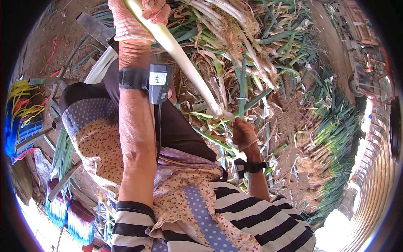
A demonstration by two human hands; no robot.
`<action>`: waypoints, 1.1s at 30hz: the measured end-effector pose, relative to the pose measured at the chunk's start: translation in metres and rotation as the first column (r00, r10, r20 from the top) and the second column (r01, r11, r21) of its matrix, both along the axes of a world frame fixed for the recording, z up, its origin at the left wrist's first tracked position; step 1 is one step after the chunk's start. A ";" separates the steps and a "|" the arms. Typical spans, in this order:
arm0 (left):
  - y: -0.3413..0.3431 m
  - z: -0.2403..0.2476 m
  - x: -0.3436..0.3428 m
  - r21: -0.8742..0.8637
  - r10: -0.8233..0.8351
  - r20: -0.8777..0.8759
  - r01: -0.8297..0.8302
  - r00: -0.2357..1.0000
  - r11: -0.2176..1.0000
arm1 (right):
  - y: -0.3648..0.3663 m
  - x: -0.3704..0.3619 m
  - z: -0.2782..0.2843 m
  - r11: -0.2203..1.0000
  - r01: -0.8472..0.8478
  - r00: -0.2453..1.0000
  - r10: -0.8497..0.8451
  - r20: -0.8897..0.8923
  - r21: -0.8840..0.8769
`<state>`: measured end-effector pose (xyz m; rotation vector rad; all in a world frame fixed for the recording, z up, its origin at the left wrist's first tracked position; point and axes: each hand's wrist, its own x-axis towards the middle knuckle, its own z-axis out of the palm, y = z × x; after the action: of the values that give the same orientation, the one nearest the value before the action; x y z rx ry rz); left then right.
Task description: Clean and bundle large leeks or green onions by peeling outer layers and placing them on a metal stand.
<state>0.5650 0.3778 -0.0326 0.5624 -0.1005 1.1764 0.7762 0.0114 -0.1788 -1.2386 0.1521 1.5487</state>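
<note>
A long leek (184, 63) with a thick white shank slants down from upper left to the middle. My left hand (131, 27), in a pinkish knit glove, is wrapped round its upper part. At the lower end of the shank, my right hand (245, 133) is closed, thumb and fingers pinching a pale bit there. Whether that bit is root or loose skin cannot be made out. Beyond my right hand lie loose leeks with dry, shaggy roots (226, 31), among peeled leaves (252, 101) on the soil.
A long row of green-topped leeks (336, 143) runs along the right. On the left stand a metal frame (63, 82), yellow and red ties (25, 101) and a blue crate (31, 133). White leek shanks (100, 65) lie beside my knee.
</note>
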 end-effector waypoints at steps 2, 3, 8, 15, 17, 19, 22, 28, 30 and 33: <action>-0.002 0.000 0.005 -0.025 0.023 0.001 -0.023 1.000 0.999 | -0.011 0.013 -0.008 0.805 -0.350 0.626 0.581 0.520 -0.479; -0.004 0.000 0.007 -0.074 0.070 -0.041 -0.073 0.997 0.995 | -0.016 0.019 -0.013 0.690 -0.417 0.254 0.713 0.653 -0.592; -0.007 -0.006 0.011 -0.127 0.029 -0.038 -0.033 0.999 0.991 | 0.024 0.011 0.063 0.865 -0.230 0.105 0.477 0.872 -0.446; 0.010 -0.014 0.002 -0.046 -0.090 0.015 0.090 0.996 0.995 | 0.091 -0.032 0.113 0.748 -0.619 -0.014 0.295 0.955 -0.240; 0.010 -0.015 0.009 -0.031 -0.138 0.080 0.141 0.987 0.990 | 0.096 -0.027 0.111 0.664 -0.734 0.175 0.389 0.904 -0.144; 0.014 -0.019 0.009 -0.010 -0.173 0.137 0.176 0.975 0.984 | 0.101 -0.025 0.131 0.638 -0.727 0.260 0.598 0.758 -0.255; 0.023 -0.026 0.005 -0.139 -0.123 0.065 0.131 0.990 0.982 | 0.093 -0.026 0.139 0.681 -0.672 0.459 0.692 0.557 -0.291; 0.032 -0.029 0.003 -0.363 0.014 0.044 0.003 0.999 0.932 | 0.065 -0.028 0.127 0.929 -0.255 0.888 0.115 0.446 0.269; 0.032 -0.038 0.003 -0.202 -0.198 0.104 0.215 0.975 0.955 | 0.066 -0.023 0.120 0.868 -0.339 0.845 0.110 0.524 0.364; 0.031 -0.045 -0.002 -0.256 -0.112 -0.060 0.093 0.992 0.962 | 0.059 -0.026 0.129 0.949 -0.288 0.758 0.144 0.636 0.129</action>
<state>0.5630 0.4092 -0.0777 0.3702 0.0820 1.0466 0.7506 0.0709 -0.0496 -1.5590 -0.6050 1.2208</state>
